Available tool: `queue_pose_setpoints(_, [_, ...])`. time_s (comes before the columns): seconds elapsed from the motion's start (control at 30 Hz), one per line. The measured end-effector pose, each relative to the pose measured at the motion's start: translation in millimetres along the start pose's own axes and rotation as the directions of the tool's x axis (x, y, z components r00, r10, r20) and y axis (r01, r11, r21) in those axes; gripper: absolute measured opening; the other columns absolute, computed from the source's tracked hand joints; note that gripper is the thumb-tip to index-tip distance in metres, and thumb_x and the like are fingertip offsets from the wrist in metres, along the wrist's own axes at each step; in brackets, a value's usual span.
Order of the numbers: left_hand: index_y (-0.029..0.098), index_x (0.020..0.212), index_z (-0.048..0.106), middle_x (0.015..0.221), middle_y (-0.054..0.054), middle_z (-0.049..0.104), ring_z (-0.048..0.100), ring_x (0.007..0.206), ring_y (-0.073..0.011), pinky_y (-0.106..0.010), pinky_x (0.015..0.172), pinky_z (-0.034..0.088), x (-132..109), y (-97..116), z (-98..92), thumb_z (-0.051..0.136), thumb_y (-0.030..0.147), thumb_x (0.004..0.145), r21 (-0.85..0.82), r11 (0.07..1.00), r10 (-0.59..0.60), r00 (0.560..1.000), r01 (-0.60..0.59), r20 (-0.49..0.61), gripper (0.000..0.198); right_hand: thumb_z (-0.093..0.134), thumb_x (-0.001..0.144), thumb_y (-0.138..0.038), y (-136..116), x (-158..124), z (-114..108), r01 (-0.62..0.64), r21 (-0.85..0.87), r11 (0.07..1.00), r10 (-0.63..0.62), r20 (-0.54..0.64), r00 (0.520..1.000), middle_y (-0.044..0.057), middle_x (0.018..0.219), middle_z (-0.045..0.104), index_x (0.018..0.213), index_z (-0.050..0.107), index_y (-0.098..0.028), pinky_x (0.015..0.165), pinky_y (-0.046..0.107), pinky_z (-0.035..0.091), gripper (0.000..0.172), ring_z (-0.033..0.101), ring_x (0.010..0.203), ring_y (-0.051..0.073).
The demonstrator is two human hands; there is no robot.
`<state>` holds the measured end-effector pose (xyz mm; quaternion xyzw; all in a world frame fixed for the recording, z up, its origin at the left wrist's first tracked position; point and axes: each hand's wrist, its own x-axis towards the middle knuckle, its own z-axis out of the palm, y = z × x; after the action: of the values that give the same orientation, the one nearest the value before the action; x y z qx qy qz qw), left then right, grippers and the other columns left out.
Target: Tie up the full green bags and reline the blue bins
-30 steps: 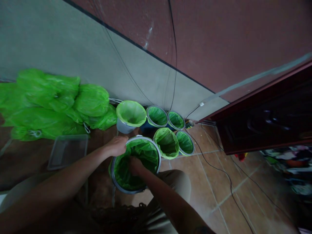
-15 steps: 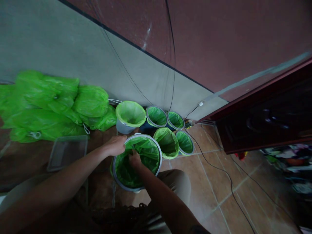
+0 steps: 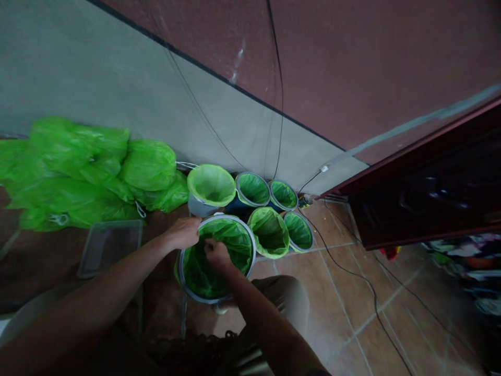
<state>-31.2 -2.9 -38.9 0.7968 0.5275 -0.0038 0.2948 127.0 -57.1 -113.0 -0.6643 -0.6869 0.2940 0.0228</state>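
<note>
A round trash bin (image 3: pixel 252 245) with a grey rim stands in front of me between my knees. Its inside is covered by a green bin bag (image 3: pixel 235 235), which also shows outside the rim at the left. My left hand (image 3: pixel 185 233) is closed over the upper left of the rim. Over the bin's opening, my right hand (image 3: pixel 217 255) is curled with its fingers together. Whatever those fingers hold, if anything, is too dark to make out.
Several green-lined bins (image 3: pixel 268 232) stand behind, along the wall. Full green bags (image 3: pixel 86 177) are heaped at the left beside a clear plastic tray (image 3: pixel 111 245). A black cable (image 3: pixel 352 274) runs over the tiled floor at right, near a dark door (image 3: pixel 422 203).
The bin has shifted slightly left and tilted a little. My right hand has come up a little and left inside it. My left hand stays on the rim.
</note>
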Motion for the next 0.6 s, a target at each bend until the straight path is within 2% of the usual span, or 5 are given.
queue_pose_setpoints(0.07, [0.016, 0.1, 0.062, 0.105, -0.016, 0.072, 0.069, 0.1, -0.0292, -0.034, 0.081, 0.05, 2, -4, -1.1, 0.047, 0.018, 0.083, -0.014, 1.0, -0.002, 1.0, 0.002, 0.007, 0.023, 0.045, 0.094, -0.016, 14, -15, -23, -0.02, -0.008, 1.0, 0.018, -0.143, 0.99, 0.01, 0.121, 0.07, 0.123, 0.064, -0.015, 0.099, 0.026, 0.047, 0.035, 0.065, 0.111, 0.019])
queue_pose_setpoints(0.17, [0.016, 0.099, 0.063, 0.103, -0.014, 0.072, 0.069, 0.097, -0.0278, -0.033, 0.08, 0.05, 5, -9, -1.6, 0.046, 0.018, 0.082, -0.004, 1.0, 0.005, 1.0, -0.005, 0.004, 0.024, 0.049, 0.091, -0.015, 32, -31, -56, 0.011, -0.005, 1.0, -0.012, -0.448, 0.894, 0.013, 0.125, 0.066, 0.13, 0.059, -0.013, 0.104, 0.033, 0.045, 0.04, 0.061, 0.117, 0.022])
queue_pose_setpoints(0.23, [0.016, 0.099, 0.063, 0.103, -0.013, 0.072, 0.068, 0.097, -0.0266, -0.033, 0.082, 0.05, 8, -11, -1.6, 0.045, 0.018, 0.082, 0.025, 1.0, 0.016, 1.0, -0.016, 0.001, 0.025, 0.051, 0.09, -0.016, 39, -36, -72, 0.069, -0.012, 0.998, -0.066, -0.496, 0.866, 0.014, 0.122, 0.067, 0.132, 0.056, -0.011, 0.102, 0.035, 0.046, 0.043, 0.062, 0.113, 0.023])
queue_pose_setpoints(0.47, [0.017, 0.097, 0.064, 0.099, -0.011, 0.072, 0.068, 0.094, -0.0264, -0.034, 0.082, 0.049, 14, -16, 5.0, 0.046, 0.017, 0.08, 0.07, 0.995, 0.071, 0.997, -0.07, -0.013, 0.025, 0.061, 0.087, -0.028, 48, -20, -96, 0.111, -0.143, 0.984, -0.162, -0.427, 0.889, 0.014, 0.128, 0.061, 0.133, 0.056, -0.014, 0.104, 0.038, 0.042, 0.048, 0.055, 0.118, 0.026])
queue_pose_setpoints(0.6, [0.016, 0.102, 0.063, 0.106, -0.012, 0.072, 0.067, 0.1, -0.0254, -0.033, 0.086, 0.049, 18, -19, 24.7, 0.046, 0.014, 0.081, 0.116, 0.99, 0.08, 0.997, -0.082, 0.022, 0.027, 0.06, 0.089, -0.026, 64, 3, -82, 0.059, -0.092, 0.994, -0.067, -0.084, 0.994, 0.01, 0.112, 0.07, 0.118, 0.066, -0.016, 0.089, 0.029, 0.047, 0.031, 0.065, 0.099, 0.02])
